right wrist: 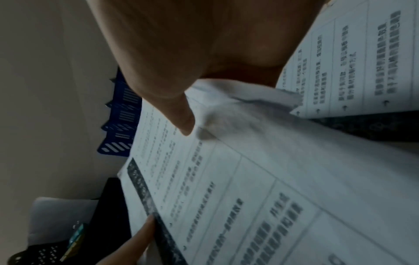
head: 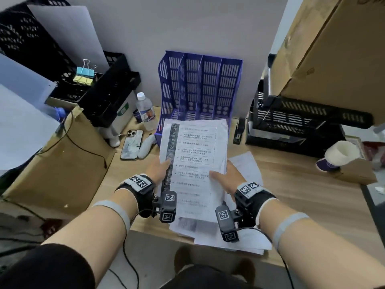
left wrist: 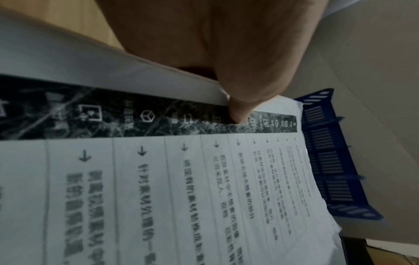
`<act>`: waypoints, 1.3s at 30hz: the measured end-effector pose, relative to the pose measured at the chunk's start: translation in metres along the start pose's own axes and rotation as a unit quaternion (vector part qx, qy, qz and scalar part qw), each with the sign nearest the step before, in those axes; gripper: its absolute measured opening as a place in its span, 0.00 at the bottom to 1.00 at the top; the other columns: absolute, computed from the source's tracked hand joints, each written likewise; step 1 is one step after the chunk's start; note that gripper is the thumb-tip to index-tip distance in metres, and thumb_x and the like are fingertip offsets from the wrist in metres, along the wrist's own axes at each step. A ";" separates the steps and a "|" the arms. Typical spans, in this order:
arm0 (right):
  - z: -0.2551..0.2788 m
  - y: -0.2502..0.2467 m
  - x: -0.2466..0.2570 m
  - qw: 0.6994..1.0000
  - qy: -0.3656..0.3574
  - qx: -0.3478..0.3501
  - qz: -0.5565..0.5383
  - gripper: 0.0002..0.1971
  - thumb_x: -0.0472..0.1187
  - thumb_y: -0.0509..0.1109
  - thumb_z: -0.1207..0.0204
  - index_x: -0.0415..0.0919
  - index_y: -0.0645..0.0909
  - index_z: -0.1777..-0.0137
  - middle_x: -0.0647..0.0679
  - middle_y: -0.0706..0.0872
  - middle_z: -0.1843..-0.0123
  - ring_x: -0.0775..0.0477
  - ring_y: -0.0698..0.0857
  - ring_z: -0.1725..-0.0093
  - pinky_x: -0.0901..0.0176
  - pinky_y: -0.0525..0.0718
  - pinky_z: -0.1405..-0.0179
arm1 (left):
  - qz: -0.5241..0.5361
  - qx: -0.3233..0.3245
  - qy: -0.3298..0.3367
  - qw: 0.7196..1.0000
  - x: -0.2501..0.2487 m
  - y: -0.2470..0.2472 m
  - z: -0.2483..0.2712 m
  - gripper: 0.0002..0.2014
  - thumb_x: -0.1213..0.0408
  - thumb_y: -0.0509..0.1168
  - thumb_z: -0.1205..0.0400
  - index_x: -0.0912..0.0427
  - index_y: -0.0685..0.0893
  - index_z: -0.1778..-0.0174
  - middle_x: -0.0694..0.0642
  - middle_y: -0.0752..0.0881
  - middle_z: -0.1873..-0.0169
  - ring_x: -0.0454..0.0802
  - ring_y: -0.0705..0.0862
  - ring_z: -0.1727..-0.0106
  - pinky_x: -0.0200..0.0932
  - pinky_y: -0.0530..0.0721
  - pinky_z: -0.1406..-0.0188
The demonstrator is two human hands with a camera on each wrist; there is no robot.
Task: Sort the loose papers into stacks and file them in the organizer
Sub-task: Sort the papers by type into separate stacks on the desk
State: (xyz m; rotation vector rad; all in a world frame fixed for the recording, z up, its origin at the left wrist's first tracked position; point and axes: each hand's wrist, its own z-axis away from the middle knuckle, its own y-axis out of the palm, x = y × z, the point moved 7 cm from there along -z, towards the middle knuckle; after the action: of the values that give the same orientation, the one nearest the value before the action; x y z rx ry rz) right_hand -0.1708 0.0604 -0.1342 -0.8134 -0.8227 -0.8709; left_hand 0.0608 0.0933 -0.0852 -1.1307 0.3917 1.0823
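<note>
I hold a stack of printed papers [head: 193,155] above the desk with both hands. My left hand [head: 160,170] pinches the stack's left edge, its thumb on the dark printed strip [left wrist: 158,118]. My right hand [head: 225,176] grips the right edge, thumb lying on the top sheet [right wrist: 226,179]. The fingers of both hands are hidden under the stack. More loose papers [head: 248,170] lie on the desk beneath and to the right. The blue slotted organizer [head: 200,86] stands against the wall just beyond the stack's far edge, its slots holding nothing I can see.
A water bottle [head: 145,113], a phone [head: 132,143] and a white object lie left of the organizer. Black mesh trays [head: 291,122] and a stapler [head: 238,131] sit to the right, under a cardboard box [head: 333,49]. Black baskets and a brown envelope crowd the left.
</note>
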 end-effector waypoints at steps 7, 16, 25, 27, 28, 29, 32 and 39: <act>0.010 0.037 0.003 0.994 0.069 0.013 0.087 0.21 0.41 0.64 0.18 0.40 0.68 0.26 0.47 0.79 0.38 0.44 0.79 0.42 0.59 0.73 0.47 | 0.098 -0.068 -0.051 0.992 0.062 -0.011 -0.012 0.21 0.51 0.57 0.13 0.60 0.80 0.31 0.55 0.85 0.38 0.57 0.81 0.33 0.47 0.75 0.37; 0.002 0.100 -0.025 0.985 0.124 0.088 0.078 0.15 0.52 0.65 0.27 0.47 0.85 0.45 0.46 0.90 0.43 0.42 0.88 0.45 0.44 0.86 0.39 | -0.043 -0.014 -0.105 0.993 0.118 -0.042 -0.012 0.18 0.61 0.58 0.12 0.65 0.77 0.28 0.64 0.82 0.32 0.63 0.80 0.32 0.46 0.75 0.39; -0.002 0.207 -0.003 0.970 0.153 0.169 0.083 0.07 0.30 0.62 0.20 0.39 0.81 0.53 0.34 0.88 0.65 0.33 0.91 0.60 0.52 0.89 0.67 | 0.053 -0.130 -0.176 0.974 0.184 -0.123 -0.005 0.26 0.72 0.63 0.17 0.58 0.67 0.22 0.62 0.79 0.30 0.55 0.80 0.41 0.44 0.76 0.46; -0.001 0.231 -0.007 0.964 0.181 0.187 0.058 0.08 0.27 0.61 0.20 0.33 0.78 0.45 0.32 0.87 0.58 0.33 0.91 0.57 0.50 0.92 0.64 | 0.066 -0.106 -0.180 0.976 0.191 -0.125 0.000 0.29 0.71 0.64 0.17 0.57 0.65 0.19 0.61 0.75 0.26 0.59 0.78 0.32 0.44 0.75 0.42; -0.003 0.241 -0.009 0.962 0.185 0.192 0.055 0.13 0.27 0.63 0.22 0.31 0.76 0.38 0.33 0.87 0.55 0.35 0.91 0.57 0.47 0.92 0.59 | 0.059 -0.099 -0.179 0.977 0.193 -0.127 0.001 0.28 0.70 0.64 0.16 0.57 0.66 0.19 0.60 0.75 0.26 0.60 0.79 0.33 0.44 0.76 0.44; -0.006 0.249 -0.012 0.961 0.183 0.198 0.057 0.20 0.28 0.65 0.23 0.32 0.73 0.32 0.35 0.86 0.51 0.37 0.90 0.56 0.44 0.92 0.55 | 0.051 -0.092 -0.175 0.979 0.196 -0.125 0.000 0.26 0.69 0.64 0.16 0.57 0.69 0.21 0.60 0.77 0.28 0.59 0.81 0.39 0.44 0.78 0.49; -0.010 0.258 -0.018 0.957 0.178 0.221 0.062 0.28 0.31 0.66 0.25 0.39 0.68 0.24 0.41 0.83 0.46 0.40 0.88 0.53 0.46 0.91 0.51 | 0.023 -0.055 -0.148 0.987 0.192 -0.111 -0.005 0.17 0.68 0.63 0.16 0.57 0.80 0.31 0.59 0.83 0.35 0.53 0.82 0.57 0.39 0.78 0.62; -0.012 0.145 -0.028 0.985 0.090 0.037 0.142 0.14 0.35 0.64 0.25 0.45 0.82 0.41 0.45 0.88 0.45 0.44 0.87 0.50 0.50 0.86 0.48 | 0.072 0.069 -0.082 0.992 0.133 -0.013 -0.027 0.09 0.72 0.67 0.20 0.61 0.85 0.45 0.66 0.88 0.48 0.54 0.87 0.56 0.30 0.81 0.69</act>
State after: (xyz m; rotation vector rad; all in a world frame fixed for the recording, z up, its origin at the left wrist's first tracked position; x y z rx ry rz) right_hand -0.0516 0.1176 -0.2005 -0.7523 -0.5598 -0.6453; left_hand 0.1414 0.1352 -0.1873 -0.8951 0.4154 1.2465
